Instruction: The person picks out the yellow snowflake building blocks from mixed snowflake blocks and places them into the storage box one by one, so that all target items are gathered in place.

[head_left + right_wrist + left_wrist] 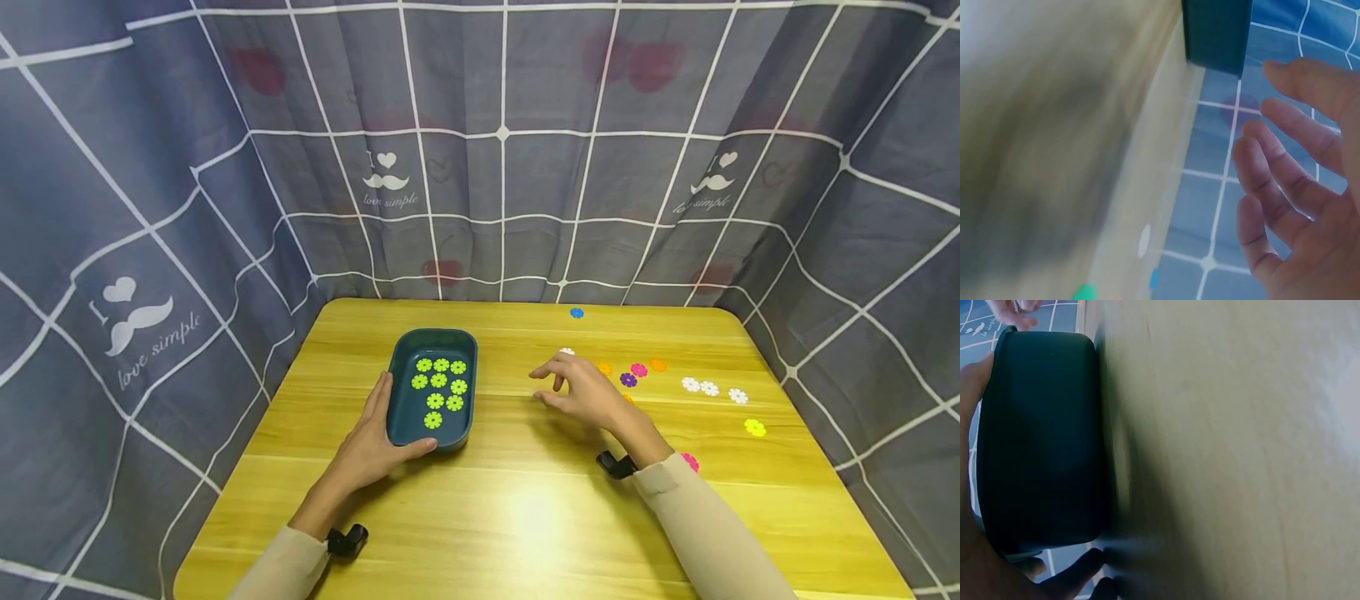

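A dark teal plastic tray [408, 408] stands on the left half of the table, with several yellow-green flower-shaped pieces [438, 380] lying flat inside it. My left hand [367, 446] holds the tray at its near left corner, thumb on the near rim and fingers along the left side. In the left wrist view the tray's outer wall [1041, 437] fills the space between thumb and fingers. To the right of the tray, my right hand [588, 396] hovers above the table with loosely bent fingers and nothing in them. A white flower piece [567, 351] shows just beyond it.
Purple [628, 379], pink [639, 369] and orange flower pieces [657, 365] lie beyond the right hand. White pieces [708, 388] and a yellow-green piece [755, 427] are farther right. A blue piece [577, 312] lies near the back edge. Checked curtains [465, 183] surround the wooden table [480, 533].
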A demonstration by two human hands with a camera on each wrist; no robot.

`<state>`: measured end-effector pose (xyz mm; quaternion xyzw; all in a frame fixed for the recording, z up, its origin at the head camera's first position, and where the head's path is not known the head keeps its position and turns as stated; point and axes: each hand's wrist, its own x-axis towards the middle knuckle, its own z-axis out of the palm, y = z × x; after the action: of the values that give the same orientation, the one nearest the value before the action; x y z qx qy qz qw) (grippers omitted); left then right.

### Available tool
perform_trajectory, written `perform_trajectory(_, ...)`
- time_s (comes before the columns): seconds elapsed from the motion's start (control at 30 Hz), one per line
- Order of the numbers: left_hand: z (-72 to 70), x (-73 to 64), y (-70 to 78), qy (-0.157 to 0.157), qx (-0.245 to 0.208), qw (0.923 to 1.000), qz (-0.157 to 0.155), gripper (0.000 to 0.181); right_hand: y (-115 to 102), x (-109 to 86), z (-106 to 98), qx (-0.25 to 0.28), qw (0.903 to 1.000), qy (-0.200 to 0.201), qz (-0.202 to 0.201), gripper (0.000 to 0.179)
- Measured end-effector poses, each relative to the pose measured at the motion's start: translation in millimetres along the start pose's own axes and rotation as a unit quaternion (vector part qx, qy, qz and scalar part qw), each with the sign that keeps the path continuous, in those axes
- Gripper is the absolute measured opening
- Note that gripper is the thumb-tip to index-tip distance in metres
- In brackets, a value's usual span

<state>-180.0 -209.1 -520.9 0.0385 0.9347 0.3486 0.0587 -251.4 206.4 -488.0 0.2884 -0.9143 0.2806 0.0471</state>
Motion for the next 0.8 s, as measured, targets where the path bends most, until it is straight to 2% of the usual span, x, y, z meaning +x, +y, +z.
perform_trajectory(0.43,0.5,-0.8,-2.5,0.000,-0.015,0.9999,-0.003,0.153,29.7,-48.2,-14.0,0.003,0.9974,0.059,0.041,0.029)
perform_trajectory(0.8,-0.6,-1.4,-0.6,-0.004,-0.021,0.9997,-0.009,0.152,55.4,-92.8,-42.1,-0.022,0.9931,0.066,0.095,0.036)
